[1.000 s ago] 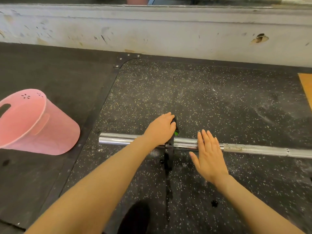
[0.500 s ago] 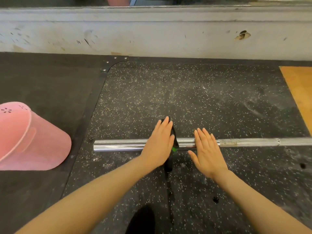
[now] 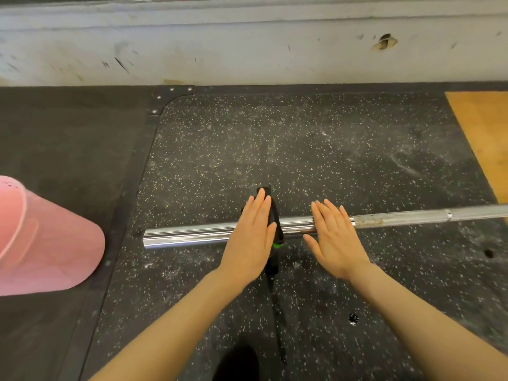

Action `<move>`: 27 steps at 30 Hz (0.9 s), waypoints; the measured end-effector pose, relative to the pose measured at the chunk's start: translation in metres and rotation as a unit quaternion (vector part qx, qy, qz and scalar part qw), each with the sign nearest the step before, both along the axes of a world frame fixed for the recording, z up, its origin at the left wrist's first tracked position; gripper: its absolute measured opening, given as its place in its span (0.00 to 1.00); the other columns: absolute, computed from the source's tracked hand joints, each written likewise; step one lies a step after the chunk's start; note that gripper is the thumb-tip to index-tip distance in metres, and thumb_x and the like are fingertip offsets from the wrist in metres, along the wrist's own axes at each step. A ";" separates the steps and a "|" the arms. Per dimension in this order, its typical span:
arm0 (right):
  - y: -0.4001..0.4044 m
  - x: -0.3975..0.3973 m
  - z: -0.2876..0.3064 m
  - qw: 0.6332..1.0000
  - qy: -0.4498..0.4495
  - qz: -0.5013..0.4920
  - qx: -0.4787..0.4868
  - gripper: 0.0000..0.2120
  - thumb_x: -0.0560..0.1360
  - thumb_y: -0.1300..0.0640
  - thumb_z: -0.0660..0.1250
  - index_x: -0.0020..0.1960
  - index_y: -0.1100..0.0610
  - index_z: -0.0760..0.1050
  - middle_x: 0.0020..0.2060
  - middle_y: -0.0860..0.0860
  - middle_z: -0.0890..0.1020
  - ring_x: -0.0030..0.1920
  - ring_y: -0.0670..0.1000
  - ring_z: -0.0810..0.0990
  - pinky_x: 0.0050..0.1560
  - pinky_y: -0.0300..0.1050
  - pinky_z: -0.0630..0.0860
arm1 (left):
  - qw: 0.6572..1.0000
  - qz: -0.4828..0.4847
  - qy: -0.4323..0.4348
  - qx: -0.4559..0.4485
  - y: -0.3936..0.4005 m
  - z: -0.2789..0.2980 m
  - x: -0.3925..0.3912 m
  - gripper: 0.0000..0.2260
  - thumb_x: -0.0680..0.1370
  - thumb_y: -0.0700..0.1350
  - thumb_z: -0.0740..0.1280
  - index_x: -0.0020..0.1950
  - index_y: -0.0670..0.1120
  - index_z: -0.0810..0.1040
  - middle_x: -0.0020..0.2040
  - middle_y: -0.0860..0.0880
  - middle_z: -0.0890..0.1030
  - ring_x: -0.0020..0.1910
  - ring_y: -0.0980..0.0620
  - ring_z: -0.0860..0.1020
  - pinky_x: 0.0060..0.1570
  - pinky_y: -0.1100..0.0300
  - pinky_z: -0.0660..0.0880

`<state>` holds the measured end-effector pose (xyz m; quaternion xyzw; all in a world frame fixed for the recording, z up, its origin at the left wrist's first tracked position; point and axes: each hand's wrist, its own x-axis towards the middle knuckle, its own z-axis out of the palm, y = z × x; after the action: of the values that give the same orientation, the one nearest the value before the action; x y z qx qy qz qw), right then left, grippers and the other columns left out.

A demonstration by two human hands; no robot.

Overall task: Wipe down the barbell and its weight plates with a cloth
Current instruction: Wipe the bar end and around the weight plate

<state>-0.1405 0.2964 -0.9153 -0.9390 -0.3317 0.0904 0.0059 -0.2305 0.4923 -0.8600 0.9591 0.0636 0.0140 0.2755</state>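
The speckled mat [image 3: 302, 149] is crossed left to right by the barbell [image 3: 192, 235], with a pink bucket [image 3: 41, 243] tipped at far left. The bar is pressed by both flat, straight-fingered hands: the left hand [image 3: 251, 237] lies over a black cloth [image 3: 276, 224] (green-tagged), the right hand [image 3: 334, 240] just beside it.

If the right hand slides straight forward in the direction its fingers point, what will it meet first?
Beyond the right hand, only speckled floor mat shows, then the white wall base; the way looks free until there.

Pink bucket [image 3: 41, 237] on its side, far left, on dark mat. Scuffed white wall [image 3: 247, 50] behind. Orange floor panel [image 3: 483, 138] at right.
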 end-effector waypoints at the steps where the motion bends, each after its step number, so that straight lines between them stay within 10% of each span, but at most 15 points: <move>1: 0.001 0.002 0.000 1.000 0.002 -0.001 0.001 0.36 0.79 0.38 0.38 0.79 0.61 0.50 0.77 0.56 0.58 0.78 0.56 0.51 0.77 0.55 0.44 | 1.000 0.007 0.001 -0.012 0.000 0.000 0.004 0.24 0.84 0.48 0.51 0.79 0.47 0.50 0.77 0.58 0.43 0.76 0.60 0.42 0.67 0.76 0.35; 14: 0.016 0.040 0.004 0.996 0.009 -0.081 0.023 0.36 0.79 0.38 0.35 0.79 0.60 0.40 0.78 0.55 0.42 0.77 0.52 0.36 0.77 0.51 0.39 | 0.991 0.066 0.095 -0.072 0.049 0.012 0.119 0.19 0.85 0.45 0.51 0.74 0.40 0.66 0.75 0.44 0.66 0.73 0.47 0.64 0.70 0.58 0.58; 27: 0.014 0.035 -0.006 0.996 0.015 -0.091 0.011 0.40 0.77 0.34 0.35 0.78 0.61 0.37 0.78 0.56 0.40 0.77 0.55 0.36 0.77 0.56 0.40 | 0.999 -0.009 -0.045 0.015 0.015 -0.009 0.042 0.25 0.82 0.52 0.46 0.78 0.44 0.53 0.78 0.54 0.48 0.77 0.57 0.46 0.72 0.71 0.40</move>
<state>-0.1055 0.3105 -0.9215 -0.9638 -0.2453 0.1003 0.0295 -0.1886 0.5071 -0.8687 0.9621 0.0421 0.0551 0.2636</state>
